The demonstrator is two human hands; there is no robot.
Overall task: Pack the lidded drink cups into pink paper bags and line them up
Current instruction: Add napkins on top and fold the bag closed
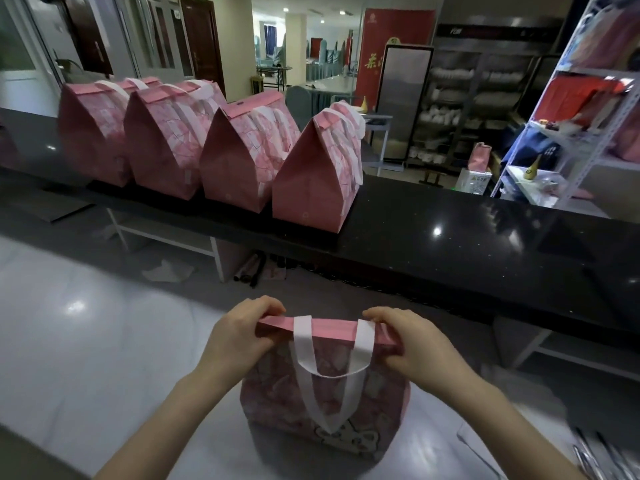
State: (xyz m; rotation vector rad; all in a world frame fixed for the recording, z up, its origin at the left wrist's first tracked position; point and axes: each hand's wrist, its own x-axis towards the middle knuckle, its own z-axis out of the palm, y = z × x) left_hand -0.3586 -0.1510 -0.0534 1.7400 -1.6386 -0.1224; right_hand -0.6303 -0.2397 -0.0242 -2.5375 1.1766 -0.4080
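At the folded top of the pink bag (325, 393), the left hand (239, 337) and right hand (412, 344) pinch thin, crease-prone paper; best held there.

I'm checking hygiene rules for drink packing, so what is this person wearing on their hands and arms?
Nothing visible. The left hand and right hand are ungloved, with no rings, watch or bracelet showing, and both forearms are uncovered, with no sleeve in view.

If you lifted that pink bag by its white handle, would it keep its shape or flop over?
The pink bag probably keeps its shape: its paper walls stand creased and upright, like the folded bags on the counter. The white handle looks soft, drooping in a loop, so it may sway. Its flat base should resist tipping.
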